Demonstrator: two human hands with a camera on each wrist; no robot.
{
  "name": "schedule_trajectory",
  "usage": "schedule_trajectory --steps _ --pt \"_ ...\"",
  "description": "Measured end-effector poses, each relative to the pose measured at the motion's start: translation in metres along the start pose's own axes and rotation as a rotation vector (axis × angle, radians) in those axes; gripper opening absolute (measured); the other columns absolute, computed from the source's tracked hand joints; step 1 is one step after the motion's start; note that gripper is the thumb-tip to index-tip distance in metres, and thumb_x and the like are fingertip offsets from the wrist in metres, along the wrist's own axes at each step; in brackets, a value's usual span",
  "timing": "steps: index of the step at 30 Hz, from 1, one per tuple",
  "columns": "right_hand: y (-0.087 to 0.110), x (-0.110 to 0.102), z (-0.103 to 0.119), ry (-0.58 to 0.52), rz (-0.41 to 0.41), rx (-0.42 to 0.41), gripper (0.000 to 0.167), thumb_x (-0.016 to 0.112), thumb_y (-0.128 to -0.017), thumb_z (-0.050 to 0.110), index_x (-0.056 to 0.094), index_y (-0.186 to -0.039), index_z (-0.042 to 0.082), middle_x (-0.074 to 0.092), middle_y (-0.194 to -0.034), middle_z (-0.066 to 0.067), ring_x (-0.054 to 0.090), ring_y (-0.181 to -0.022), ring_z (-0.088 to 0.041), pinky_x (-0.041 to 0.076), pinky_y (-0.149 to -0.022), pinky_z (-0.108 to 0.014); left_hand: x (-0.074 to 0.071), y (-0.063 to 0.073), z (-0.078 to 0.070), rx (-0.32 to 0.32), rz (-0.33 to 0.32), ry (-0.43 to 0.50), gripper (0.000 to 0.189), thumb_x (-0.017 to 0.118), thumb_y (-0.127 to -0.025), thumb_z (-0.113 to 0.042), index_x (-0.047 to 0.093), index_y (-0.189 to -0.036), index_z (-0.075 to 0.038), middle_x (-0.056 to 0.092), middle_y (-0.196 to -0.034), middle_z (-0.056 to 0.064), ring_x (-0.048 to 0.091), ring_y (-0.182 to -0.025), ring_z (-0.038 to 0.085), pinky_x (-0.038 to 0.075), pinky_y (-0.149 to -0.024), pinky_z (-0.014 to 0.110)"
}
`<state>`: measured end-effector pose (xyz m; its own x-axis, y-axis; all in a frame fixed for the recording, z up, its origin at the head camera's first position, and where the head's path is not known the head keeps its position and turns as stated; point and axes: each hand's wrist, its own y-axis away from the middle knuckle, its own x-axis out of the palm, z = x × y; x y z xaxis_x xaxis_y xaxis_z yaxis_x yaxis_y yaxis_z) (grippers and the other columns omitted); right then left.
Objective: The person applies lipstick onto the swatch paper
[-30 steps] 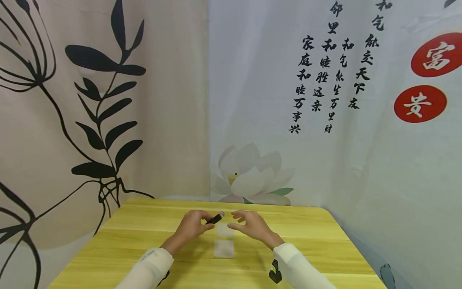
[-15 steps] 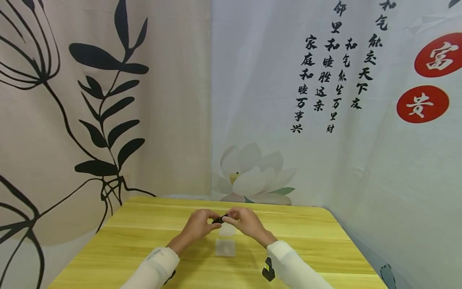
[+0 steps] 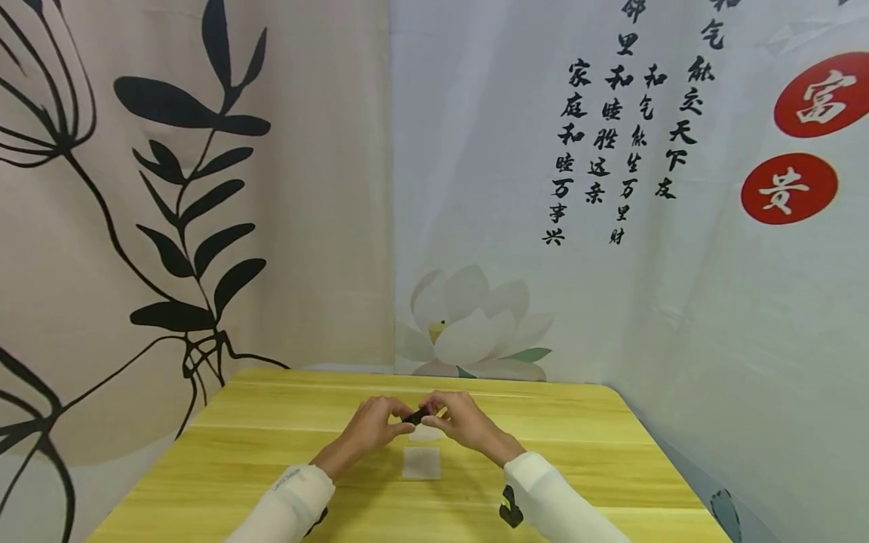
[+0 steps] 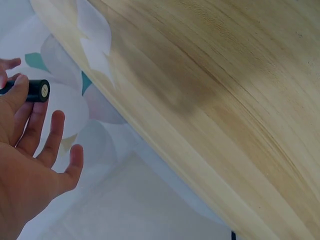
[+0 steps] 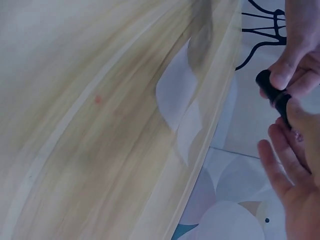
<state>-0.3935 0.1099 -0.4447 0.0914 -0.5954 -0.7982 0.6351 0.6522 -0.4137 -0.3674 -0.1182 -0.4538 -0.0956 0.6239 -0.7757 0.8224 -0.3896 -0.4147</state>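
Above the far half of the table, both hands hold a small black lipstick tube (image 3: 417, 415). My left hand (image 3: 370, 426) pinches its left end between thumb and fingers. On the other end, my right hand (image 3: 470, 427) has a thumb-and-finger grip. In the left wrist view the tube's flat base (image 4: 45, 90) shows a pale round label, and the left hand's outer fingers spread away. A seam crosses the lipstick (image 5: 273, 93) in the right wrist view; its pinkish far end is partly hidden by the right fingers. Beneath lie two white paper squares, the nearer (image 3: 422, 463) and the farther (image 3: 425, 433).
The yellow wood-grain table (image 3: 563, 483) ends at a far edge close beyond the hands. Behind it hangs a printed curtain (image 3: 326, 188) with plants, a lotus and written characters. Both forearms wear white sleeves (image 3: 560, 498).
The right hand was apart with its fingers parted; it has moved left and gripped the lipstick's free end. The left hand keeps its pinch. The head view has shifted slightly.
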Motion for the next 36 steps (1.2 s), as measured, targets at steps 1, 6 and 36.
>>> schedule_trajectory --steps 1,6,36 --pt "0.0009 -0.0003 -0.0004 -0.007 0.012 0.014 0.022 0.071 -0.1 0.021 0.069 -0.119 0.009 0.073 -0.101 -0.001 0.069 -0.09 -0.01 0.057 -0.073 -0.02 -0.0004 0.0005 -0.0008 0.001 0.006 0.005 0.01 0.081 -0.091 -0.019 0.082 -0.101 -0.017 0.075 -0.096 -0.005 0.067 -0.091 0.018 0.055 -0.08 0.047" --pt "0.0056 -0.001 0.0001 -0.098 0.048 0.161 0.031 0.064 -0.104 0.041 0.068 -0.112 0.011 0.073 -0.091 -0.001 0.07 -0.079 -0.014 0.056 -0.068 -0.024 -0.0013 0.0023 -0.0059 0.016 0.015 0.008 0.011 0.081 -0.091 -0.021 0.082 -0.102 -0.018 0.075 -0.096 -0.006 0.068 -0.091 0.017 0.056 -0.083 0.049" --pt "0.0099 -0.0057 0.0 -0.013 -0.013 0.067 0.015 0.072 -0.1 0.024 0.074 -0.106 0.011 0.075 -0.092 0.001 0.069 -0.081 -0.005 0.056 -0.069 -0.02 -0.0022 0.0002 -0.0085 0.058 0.084 0.048 0.007 0.079 -0.094 -0.019 0.08 -0.099 -0.015 0.076 -0.096 -0.004 0.064 -0.091 0.016 0.052 -0.079 0.041"
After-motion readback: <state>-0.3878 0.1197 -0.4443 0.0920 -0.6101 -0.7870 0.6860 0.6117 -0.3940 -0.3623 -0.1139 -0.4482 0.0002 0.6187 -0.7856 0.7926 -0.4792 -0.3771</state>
